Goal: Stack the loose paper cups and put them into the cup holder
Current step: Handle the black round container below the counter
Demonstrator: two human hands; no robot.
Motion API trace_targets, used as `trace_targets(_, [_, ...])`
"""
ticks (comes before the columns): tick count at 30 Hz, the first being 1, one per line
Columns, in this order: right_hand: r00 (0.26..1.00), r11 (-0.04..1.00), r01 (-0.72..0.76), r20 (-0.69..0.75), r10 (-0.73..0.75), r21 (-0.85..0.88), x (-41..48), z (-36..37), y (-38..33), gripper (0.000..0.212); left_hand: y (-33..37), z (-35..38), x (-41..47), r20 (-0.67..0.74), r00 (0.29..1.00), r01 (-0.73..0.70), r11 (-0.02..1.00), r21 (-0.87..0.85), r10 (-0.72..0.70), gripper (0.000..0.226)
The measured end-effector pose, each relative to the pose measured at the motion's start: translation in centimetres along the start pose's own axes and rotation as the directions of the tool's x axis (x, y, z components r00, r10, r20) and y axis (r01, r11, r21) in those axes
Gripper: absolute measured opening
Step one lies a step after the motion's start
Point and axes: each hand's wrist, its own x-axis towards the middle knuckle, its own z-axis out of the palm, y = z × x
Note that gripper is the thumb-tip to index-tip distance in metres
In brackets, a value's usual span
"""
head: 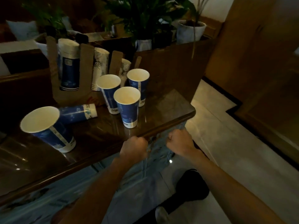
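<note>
1. A blue paper cup [48, 128] stands mouth-up towards the left end of the bench [161, 110], close to its near edge; it looks tilted to the left.
2. Just behind it a second blue cup [77, 113] lies on its side, white base pointing right, mouth hidden behind the first cup.
3. At the back of the bench stands the cardboard cup holder [72, 96], with upright prongs and slots between them. The left slot holds a stack of blue cups [69, 68], the next a stack of pale patterned cups [100, 67], and the third a shorter pale stack [125, 67].
4. In front of the holder, three loose blue cups stand upright and close together: one at the left [110, 92], one nearest the near edge [127, 105], one at the back right [138, 84].
5. The left grip [134, 147] is a bare fist at the bench's near edge — fingers curled in, holding nothing. Whether it touches the edge I cannot tell.
6. The right grip [181, 143] is likewise a closed, empty fist, just off the near right corner, well apart from every cup.
7. Beyond the far right corner — a white plant pot [189, 31] with green leaves.
</note>
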Motion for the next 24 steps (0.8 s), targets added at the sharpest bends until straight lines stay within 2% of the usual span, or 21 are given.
trace_targets(3, [0.995, 0.993, -0.102, 0.002, 0.103, -0.064, -2.7, 0.6, 1.3, 0.042, 1.7, 1.1, 0.9, 0.083, 0.994, -0.068, 0.998, -0.012, 0.069, 0.025])
trace_targets(6, [0.982, 0.980, -0.191, -0.020, 0.190, -0.060, -5.6, 0.9, 2.7, 0.044, 3.9, 2.2, 1.5, 0.088, 0.987, -0.140, 0.990, 0.023, 0.138, 0.031])
trace_targets(9, [0.960, 0.958, -0.280, -0.016, 0.280, -0.067, -8.4, 0.9, 4.3, 0.040, 6.4, 3.6, 2.3, 0.092, 0.975, -0.210, 0.975, 0.068, 0.204, 0.029])
trace_targets(15, [0.901, 0.898, -0.432, -0.003, 0.433, -0.087, -12.7, 0.7, 9.0, 0.046, 12.9, 6.5, 4.8, 0.160, 0.927, -0.363, 0.920, 0.145, 0.340, 0.020])
trace_targets(19, [0.830, 0.828, -0.554, 0.028, 0.558, -0.083, -14.5, 1.1, 13.4, 0.035, 17.8, 8.5, 7.4, 0.292, 0.877, -0.437, 0.886, 0.155, 0.381, 0.012])
trace_targets(22, [0.784, 0.785, -0.619, 0.040, 0.620, -0.028, -15.2, 1.5, 17.7, 0.033, 21.4, 10.4, 10.2, 0.362, 0.860, -0.443, 0.879, 0.176, 0.360, 0.024])
trace_targets(24, [0.755, 0.756, -0.655, 0.062, 0.653, 0.011, -15.5, 2.0, 20.2, 0.038, 23.1, 11.7, 11.7, 0.351, 0.860, -0.440, 0.886, 0.145, 0.370, 0.026])
